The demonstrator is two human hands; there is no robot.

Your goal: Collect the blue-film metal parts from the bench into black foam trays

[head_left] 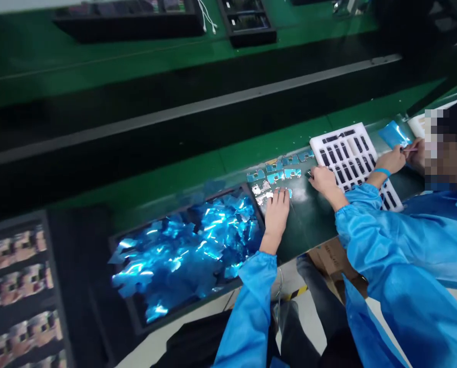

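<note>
Small metal parts (261, 192): two | left hand (276, 212) touching | right hand (323, 180) beside

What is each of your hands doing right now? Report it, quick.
Left hand: open, palm down, fingertips at the small parts.
Right hand: fingers curled beside the white tray; whether it grips anything cannot be told.

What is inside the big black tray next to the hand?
The black tray is heaped with shiny blue film scraps, beside the left hand. Anything beneath them, and the tray's bottom, is covered.
</note>
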